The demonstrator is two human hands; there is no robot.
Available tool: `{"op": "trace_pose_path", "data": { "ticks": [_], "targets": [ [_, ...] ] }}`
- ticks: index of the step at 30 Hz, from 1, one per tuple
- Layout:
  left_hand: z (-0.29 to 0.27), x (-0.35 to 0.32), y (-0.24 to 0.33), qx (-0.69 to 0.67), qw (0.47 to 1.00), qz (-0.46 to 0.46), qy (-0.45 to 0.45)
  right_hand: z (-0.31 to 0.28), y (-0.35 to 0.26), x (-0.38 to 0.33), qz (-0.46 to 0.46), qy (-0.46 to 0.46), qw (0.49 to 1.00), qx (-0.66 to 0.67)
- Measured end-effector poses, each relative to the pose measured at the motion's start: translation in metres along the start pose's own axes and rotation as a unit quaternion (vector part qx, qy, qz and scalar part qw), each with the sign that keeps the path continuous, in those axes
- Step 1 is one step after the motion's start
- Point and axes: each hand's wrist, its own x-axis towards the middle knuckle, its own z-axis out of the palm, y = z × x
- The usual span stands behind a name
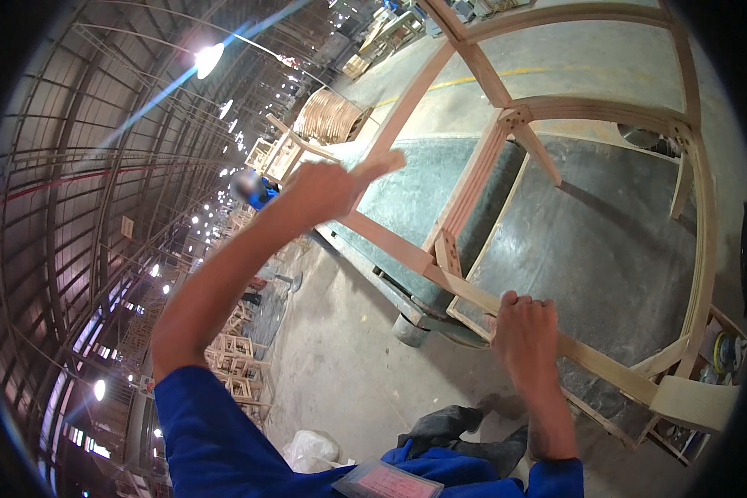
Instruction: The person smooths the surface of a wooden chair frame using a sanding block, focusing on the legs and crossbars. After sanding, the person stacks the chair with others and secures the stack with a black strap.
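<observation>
A bare wooden chair frame point(483, 178) is tilted in front of me, its joined rails and legs spreading over the right half of the view. My left hand point(319, 192) is closed around a wooden end at the frame's left side, and a pale stub of wood sticks out past the fingers. Lower right, my right hand point(526, 336) wraps over the long near rail. The undersides of both grips are hidden. Beneath the frame lie a green-grey belt-like surface point(415, 178) and a dark flat panel point(598, 249) with a light wooden edge.
Behind my left hand are a stack of curved wooden pieces point(328, 114) and a person in blue point(261, 196). More wooden frames point(234, 353) stand at the left. A white bag point(311, 450) lies on the floor, and coloured rolls point(726, 353) sit at the far right.
</observation>
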Motion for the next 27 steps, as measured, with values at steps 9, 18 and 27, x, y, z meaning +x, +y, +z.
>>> {"op": "trace_pose_path", "data": {
  "ticks": [9,18,27],
  "targets": [
    [0.014,0.006,0.000,-0.005,0.999,0.005,-0.053,-0.004,-0.007,-0.003,-0.038,0.026,0.999,-0.020],
    [-0.004,-0.006,0.006,-0.006,0.999,0.033,-0.003,0.003,0.018,0.006,0.008,0.049,0.996,-0.073],
    [-0.016,-0.023,0.016,-0.051,0.996,0.060,-0.051,0.000,0.023,0.008,0.033,0.032,0.998,-0.048]
  ]
}}
